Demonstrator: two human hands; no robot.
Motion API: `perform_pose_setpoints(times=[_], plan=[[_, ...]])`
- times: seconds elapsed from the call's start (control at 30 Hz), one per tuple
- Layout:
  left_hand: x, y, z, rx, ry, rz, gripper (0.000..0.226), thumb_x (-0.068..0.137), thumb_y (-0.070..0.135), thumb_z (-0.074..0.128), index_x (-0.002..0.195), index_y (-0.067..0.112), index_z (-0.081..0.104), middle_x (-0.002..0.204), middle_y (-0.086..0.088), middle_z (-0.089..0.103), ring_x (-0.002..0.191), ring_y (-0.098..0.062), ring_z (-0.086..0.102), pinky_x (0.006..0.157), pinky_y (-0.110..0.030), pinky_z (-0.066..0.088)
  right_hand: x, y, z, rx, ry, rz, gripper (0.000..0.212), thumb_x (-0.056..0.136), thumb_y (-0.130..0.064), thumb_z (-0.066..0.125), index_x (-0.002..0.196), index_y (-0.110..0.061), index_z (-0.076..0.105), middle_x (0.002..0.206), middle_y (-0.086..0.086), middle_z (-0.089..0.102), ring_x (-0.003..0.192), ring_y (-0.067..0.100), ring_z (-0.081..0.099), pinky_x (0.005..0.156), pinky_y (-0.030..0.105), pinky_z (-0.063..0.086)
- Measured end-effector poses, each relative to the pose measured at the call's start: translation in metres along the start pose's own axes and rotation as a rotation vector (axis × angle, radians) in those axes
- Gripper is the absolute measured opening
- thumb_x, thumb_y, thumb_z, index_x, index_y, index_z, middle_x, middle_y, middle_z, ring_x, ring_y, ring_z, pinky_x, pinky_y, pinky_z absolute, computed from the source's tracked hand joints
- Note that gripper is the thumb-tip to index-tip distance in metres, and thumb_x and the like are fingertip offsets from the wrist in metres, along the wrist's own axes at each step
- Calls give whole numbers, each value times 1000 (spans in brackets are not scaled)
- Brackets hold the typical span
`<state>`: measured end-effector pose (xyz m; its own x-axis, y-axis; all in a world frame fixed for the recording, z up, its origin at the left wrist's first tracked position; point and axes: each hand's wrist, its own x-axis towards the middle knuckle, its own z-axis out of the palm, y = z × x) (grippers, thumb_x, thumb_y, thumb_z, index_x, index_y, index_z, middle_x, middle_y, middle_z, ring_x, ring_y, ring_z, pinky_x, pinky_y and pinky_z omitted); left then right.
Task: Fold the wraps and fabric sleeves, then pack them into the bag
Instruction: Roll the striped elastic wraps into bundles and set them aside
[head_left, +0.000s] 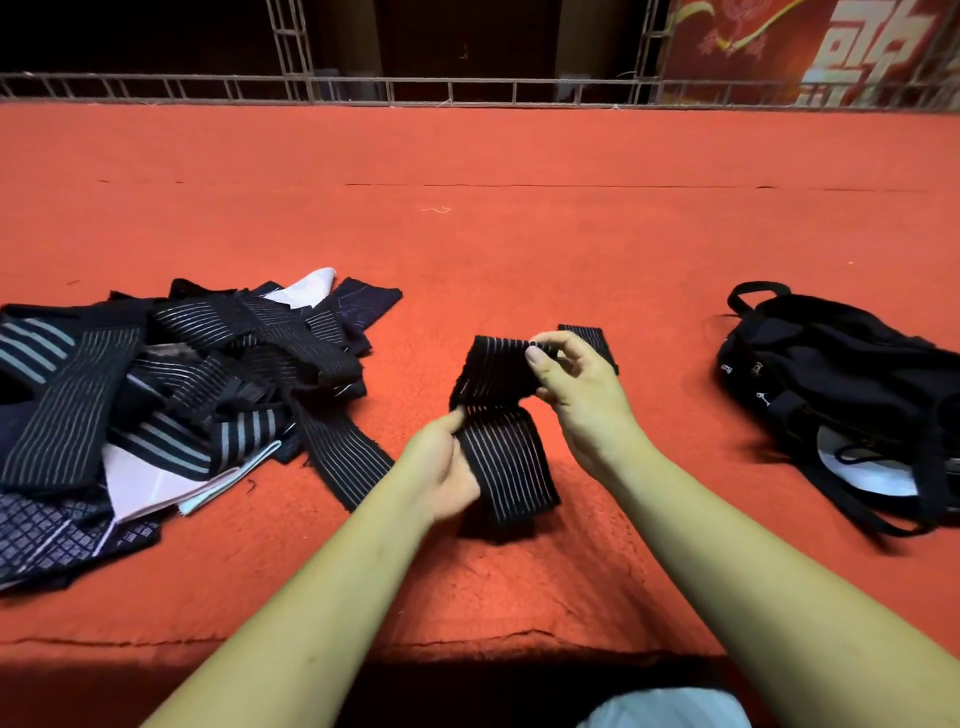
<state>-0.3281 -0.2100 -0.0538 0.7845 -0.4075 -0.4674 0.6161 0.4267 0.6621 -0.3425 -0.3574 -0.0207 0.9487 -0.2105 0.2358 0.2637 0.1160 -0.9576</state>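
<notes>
A black elastic wrap with thin pale stripes (501, 410) is held above the red carpet in the middle of the view, bent into folds. My left hand (447, 467) grips its lower fold from the left side. My right hand (576, 389) pinches its upper edge between thumb and fingers, and the wrap's far end sticks out behind that hand. A jumbled pile of black striped wraps and fabric sleeves (171, 395) lies at the left. The black bag (852, 400) lies at the right with its mouth open and something white inside.
The red carpet (519, 234) covers the whole floor ahead. A metal truss rail (467, 88) runs along the far edge, with a red banner (810, 47) behind it at the upper right. A carpet step edge crosses near my body.
</notes>
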Motion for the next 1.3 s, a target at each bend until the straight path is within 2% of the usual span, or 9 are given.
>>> perform_pose_setpoints(times=[0.3, 0.4, 0.53, 0.67, 0.77, 0.9, 1.07, 1.17, 1.3], plan=[[7, 22, -4, -218, 107, 71, 47, 105, 24, 25, 118, -5, 60, 110, -26, 68, 97, -39, 67, 84, -50, 51, -39, 33, -10, -118, -232, 179, 21, 99, -8, 55, 91, -25, 64, 86, -1, 62, 75, 10, 57, 72, 34, 52], [11, 24, -4, -225, 150, 98, 45, 104, 23, 23, 117, -2, 58, 112, -25, 65, 99, -37, 63, 85, -51, 50, -44, 32, -10, -111, -237, 231, 13, 100, -3, 50, 96, -13, 56, 81, 8, 54, 58, 2, 55, 53, 19, 50], [13, 24, -4, -226, 196, 100, 45, 103, 22, 23, 125, -1, 55, 119, -26, 63, 106, -37, 62, 87, -52, 49, -45, 39, -11, -39, -272, 285, 11, 101, -3, 48, 98, -12, 54, 92, 10, 54, 72, 12, 61, 65, 41, 60], [15, 23, -5, -171, 250, 97, 48, 100, 20, 26, 134, -4, 52, 131, -26, 59, 120, -38, 58, 85, -52, 51, -47, 43, -13, -25, -283, 335, 11, 102, -1, 46, 99, -10, 53, 98, 14, 52, 81, 23, 64, 66, 39, 61], [19, 22, -8, -131, 310, 122, 50, 98, 19, 30, 136, -4, 52, 129, -26, 61, 116, -40, 62, 74, -48, 56, -50, 48, -14, -78, -304, 307, 10, 101, 1, 46, 99, -6, 52, 103, 16, 49, 90, 27, 58, 65, 37, 61], [23, 20, -14, -98, 351, 156, 53, 91, 18, 34, 137, -3, 50, 129, -27, 61, 115, -43, 62, 84, -60, 54, -52, 52, -14, -41, -294, 318, 16, 99, 10, 43, 92, -3, 50, 98, 18, 52, 89, 25, 63, 74, 36, 61], [29, 15, -15, -167, 212, 205, 29, 96, 35, 40, 92, 10, 54, 89, -15, 65, 82, -30, 64, 84, -41, 52, -53, 58, -15, -53, -247, 367, 27, 95, 20, 37, 85, -2, 49, 93, 16, 53, 86, 21, 67, 76, 36, 61], [29, 9, -9, 29, 151, 244, 35, 96, 34, 60, 111, 2, 63, 107, -23, 68, 92, -32, 68, 91, -48, 55, -54, 61, -16, -52, -203, 385, 36, 89, 26, 29, 78, -1, 50, 89, 14, 55, 76, 16, 71, 74, 34, 62], [38, 8, -8, 139, 173, 331, 8, 93, 9, 64, 101, 5, 62, 94, -18, 69, 75, -25, 69, 65, -38, 61, -55, 62, -17, -7, -181, 415, 21, 85, 15, 46, 73, 0, 52, 80, 13, 54, 71, 20, 66, 72, 38, 62]])
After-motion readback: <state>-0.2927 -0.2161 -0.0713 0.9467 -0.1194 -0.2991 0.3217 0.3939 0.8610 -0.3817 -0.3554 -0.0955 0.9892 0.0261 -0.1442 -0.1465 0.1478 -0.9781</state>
